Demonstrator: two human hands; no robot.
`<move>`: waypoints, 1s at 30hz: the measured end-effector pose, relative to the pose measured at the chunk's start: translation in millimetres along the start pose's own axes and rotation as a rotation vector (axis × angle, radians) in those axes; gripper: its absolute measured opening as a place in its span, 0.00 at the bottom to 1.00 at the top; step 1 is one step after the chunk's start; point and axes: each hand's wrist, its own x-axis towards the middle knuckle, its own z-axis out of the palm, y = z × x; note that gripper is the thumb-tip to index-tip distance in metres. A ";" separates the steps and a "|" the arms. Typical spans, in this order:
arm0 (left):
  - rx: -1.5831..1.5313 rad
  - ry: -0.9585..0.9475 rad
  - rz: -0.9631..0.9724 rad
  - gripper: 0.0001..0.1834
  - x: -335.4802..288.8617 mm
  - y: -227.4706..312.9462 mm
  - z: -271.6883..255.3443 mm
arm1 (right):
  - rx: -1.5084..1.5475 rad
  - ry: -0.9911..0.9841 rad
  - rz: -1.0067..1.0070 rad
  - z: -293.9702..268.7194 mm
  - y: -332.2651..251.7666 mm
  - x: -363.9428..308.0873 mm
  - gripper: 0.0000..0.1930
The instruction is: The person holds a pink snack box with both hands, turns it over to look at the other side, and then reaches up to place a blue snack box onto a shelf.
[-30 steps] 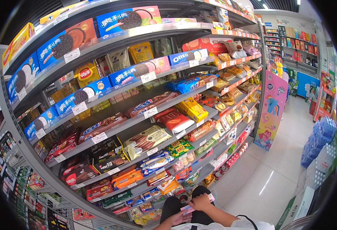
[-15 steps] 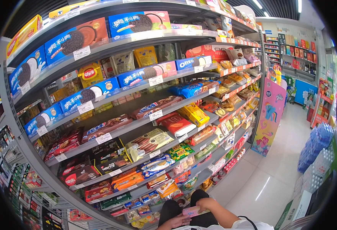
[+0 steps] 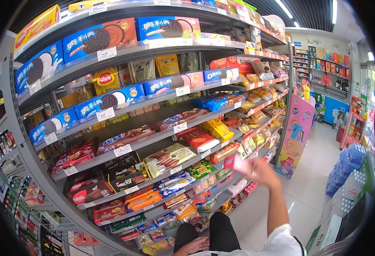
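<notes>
My right hand (image 3: 259, 171) is raised in front of the shelf unit, closed on a small pink packet (image 3: 235, 164) that is smeared by motion. The packet is level with the lower middle shelves, near a red box of snacks (image 3: 197, 138) and a yellow box (image 3: 217, 129). Down at my lap, my left hand (image 3: 197, 245) lies with its fingers stretched out by my dark-trousered thigh, holding nothing. Packs of cookies, including an orange pack (image 3: 143, 199) and a cream-coloured pack (image 3: 170, 158), lie on the shelves ahead.
Blue cookie boxes (image 3: 110, 101) line the upper shelves. At the unit's far end stands a pink cardboard display (image 3: 295, 132). Shrink-wrapped bottles (image 3: 345, 166) are stacked on the right, beyond the pale tiled floor (image 3: 311, 170). A wire rack (image 3: 53, 219) is at lower left.
My right hand has risen from my lap toward the shelves, taking the pink packet with it. My left hand no longer touches the packet and stays low. The view has shifted slightly.
</notes>
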 end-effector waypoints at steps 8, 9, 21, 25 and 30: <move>0.011 0.193 0.052 0.23 -57.8 26.9 9.1 | -0.479 0.791 -0.783 -203.7 -160.3 172.7 0.25; 0.027 0.233 0.098 0.22 -65.7 23.4 5.2 | -0.529 0.819 -0.824 -220.1 -178.7 191.8 0.24; -0.058 0.533 0.260 0.19 -66.7 -29.9 -40.6 | -0.862 0.631 -0.175 -260.2 -241.7 337.7 0.25; -0.078 0.575 0.272 0.18 -63.3 -35.4 -47.4 | -0.837 0.610 -0.220 -245.6 -236.3 360.3 0.24; -0.086 0.599 0.264 0.17 -58.7 -38.0 -57.0 | -0.861 0.496 -0.253 -240.3 -243.5 380.2 0.26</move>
